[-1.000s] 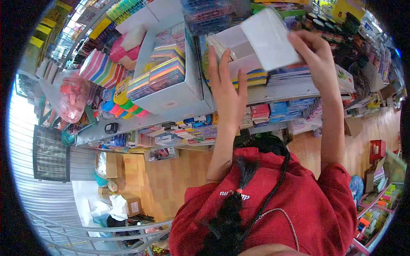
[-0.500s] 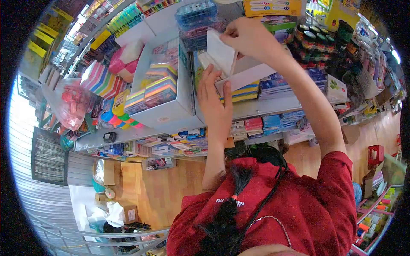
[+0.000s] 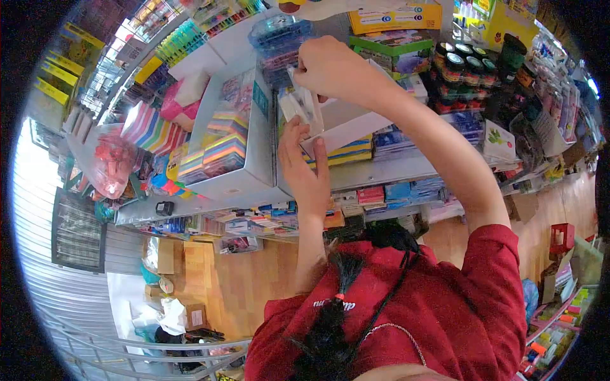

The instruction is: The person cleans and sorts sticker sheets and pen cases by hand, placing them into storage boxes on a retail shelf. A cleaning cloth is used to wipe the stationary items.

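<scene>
A white box (image 3: 356, 124) stands on the shelf with white packets (image 3: 298, 108) in clear wrapping at its left end. My left hand (image 3: 305, 164) rests against the near left corner of the box and the packets, its fingers apart. Above them my right hand (image 3: 327, 66) has its fingers closed on the upper edge of a clear-wrapped packet. Yellow and blue packs (image 3: 346, 152) lie just in front of the white box. To the left stands a larger white box (image 3: 257, 162) filled with colourful packs (image 3: 219, 143).
Dark jars (image 3: 454, 66) are stacked at the right, beside a green box (image 3: 391, 47) and a yellow box (image 3: 397, 18). Striped packs (image 3: 152, 130) and a bag of red items (image 3: 111, 159) are at the left. A lower shelf (image 3: 260, 219) holds many small packs.
My right hand has moved left and slightly down with the packet, whose white face now shows less. My left hand stays by the box corner. The view has shifted slightly.
</scene>
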Action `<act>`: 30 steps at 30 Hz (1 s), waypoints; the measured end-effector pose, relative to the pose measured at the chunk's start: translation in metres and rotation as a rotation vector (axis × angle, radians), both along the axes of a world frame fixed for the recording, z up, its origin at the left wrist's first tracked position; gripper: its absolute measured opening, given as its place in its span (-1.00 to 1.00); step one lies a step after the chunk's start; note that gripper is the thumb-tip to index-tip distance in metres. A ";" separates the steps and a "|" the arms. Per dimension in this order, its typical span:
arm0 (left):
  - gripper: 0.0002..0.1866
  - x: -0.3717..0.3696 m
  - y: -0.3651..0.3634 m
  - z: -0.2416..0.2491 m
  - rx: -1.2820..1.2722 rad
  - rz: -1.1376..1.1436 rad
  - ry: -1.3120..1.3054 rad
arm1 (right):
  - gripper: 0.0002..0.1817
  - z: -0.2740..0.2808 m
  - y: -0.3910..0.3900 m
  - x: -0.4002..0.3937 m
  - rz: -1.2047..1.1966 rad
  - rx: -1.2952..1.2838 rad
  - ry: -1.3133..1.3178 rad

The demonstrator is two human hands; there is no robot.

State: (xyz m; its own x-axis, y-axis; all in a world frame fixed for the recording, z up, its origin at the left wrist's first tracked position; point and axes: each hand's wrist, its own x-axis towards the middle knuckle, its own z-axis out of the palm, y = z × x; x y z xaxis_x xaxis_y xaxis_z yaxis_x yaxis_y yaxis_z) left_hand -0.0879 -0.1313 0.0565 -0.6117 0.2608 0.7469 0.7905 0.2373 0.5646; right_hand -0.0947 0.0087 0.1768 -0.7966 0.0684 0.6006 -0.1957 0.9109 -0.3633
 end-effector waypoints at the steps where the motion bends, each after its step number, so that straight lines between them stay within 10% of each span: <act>1: -0.62 -0.001 0.000 -0.002 0.001 0.006 0.010 | -0.72 0.002 0.002 0.000 0.016 -0.002 -0.020; 26: -0.70 -0.006 0.001 0.006 -0.126 0.070 0.183 | -0.72 -0.050 0.011 0.012 0.200 -0.197 -0.368; 30: -0.75 -0.010 0.004 0.003 -0.131 0.096 0.133 | -0.62 -0.040 0.028 0.091 0.143 -0.002 -0.024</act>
